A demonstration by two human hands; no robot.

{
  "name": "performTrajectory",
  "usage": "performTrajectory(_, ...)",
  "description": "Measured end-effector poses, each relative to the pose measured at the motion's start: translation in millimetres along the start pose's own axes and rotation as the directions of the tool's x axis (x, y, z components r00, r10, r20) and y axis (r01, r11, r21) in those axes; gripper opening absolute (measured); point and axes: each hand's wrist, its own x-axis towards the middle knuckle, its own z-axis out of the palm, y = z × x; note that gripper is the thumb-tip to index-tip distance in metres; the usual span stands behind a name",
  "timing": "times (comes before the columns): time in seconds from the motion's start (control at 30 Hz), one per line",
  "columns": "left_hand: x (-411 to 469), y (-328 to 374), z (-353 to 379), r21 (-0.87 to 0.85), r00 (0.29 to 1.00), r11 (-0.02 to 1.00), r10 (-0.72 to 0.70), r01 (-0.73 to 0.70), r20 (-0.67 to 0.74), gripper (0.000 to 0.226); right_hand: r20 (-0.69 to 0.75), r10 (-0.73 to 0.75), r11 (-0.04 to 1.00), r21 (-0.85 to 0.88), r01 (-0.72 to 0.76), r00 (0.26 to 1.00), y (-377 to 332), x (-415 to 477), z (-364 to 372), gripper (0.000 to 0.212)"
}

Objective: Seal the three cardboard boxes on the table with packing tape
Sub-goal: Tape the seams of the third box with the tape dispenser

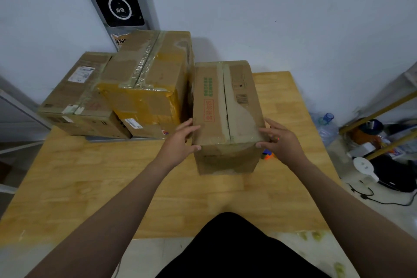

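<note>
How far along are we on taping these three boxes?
Looks done: the left box and the middle box show tape over their top seams, though whether it is fresh I cannot tell. In hand: the left hand and right hand press the sides of the right box, whose centre seam shows a dark gap. Left: taping that seam; no tape roll is clearly visible.

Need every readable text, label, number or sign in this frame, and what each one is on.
Nothing is legible enough to quote.
Nearest box: red framed characters, green characters, barcode, all blurred.
Left box: white shipping label, too small.
Middle box: white barcode label, blurred.
Wall sticker: black characters, partly hidden.
</note>
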Motion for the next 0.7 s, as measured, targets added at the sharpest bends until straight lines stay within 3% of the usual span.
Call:
performTrajectory(0.07,-1.7,3.7,1.5,-0.009,0.995,0.996,-0.085,0.085,-0.054,0.078,-0.084,0.123,0.992,0.047,-0.12,0.989,-2.1,-7.3,3.1,0.047)
performTrajectory(0.13,-1.5,5.5,3.3,-0.061,0.992,0.991,-0.125,0.123,-0.032,0.08,-0.08,0.214,0.962,0.188,-0.196,0.973,-2.7,-12.7,6.2,0.043)
performTrajectory(0.23,-2.0,6.5,2.8,-0.045,0.99,0.989,-0.139,0.139,-0.002,0.08,-0.015,0.219,0.947,0.244,-0.209,0.976,3.8,-15.8,3.7,0.044)
performTrajectory(0.37,-3.3,2.6,-0.4,-0.078,0.989,0.986,-0.144,0.147,0.041,0.079,0.065,0.167,0.97,0.166,-0.176,0.984,10.2,-19.9,-3.1,0.041)
performTrajectory(0.57,-2.6,2.8,-3.5,-0.18,0.98,0.964,-0.2,0.195,-0.01,0.069,-0.015,0.306,0.871,0.408,-0.273,0.952,-7.7,-16.1,4.9,0.048)
performTrajectory(0.63,-0.9,3.7,-1.5,-0.178,0.97,0.959,-0.235,0.222,-0.057,0.057,-0.092,0.358,0.897,0.311,-0.315,0.929,-10.7,-12.2,6.7,0.039)
performTrajectory(0.7,1.7,4.0,0.7,-0.144,0.966,0.962,-0.246,0.232,-0.085,0.047,-0.15,0.345,0.937,0.108,-0.331,0.927,-9.2,-8.3,7.0,0.019)
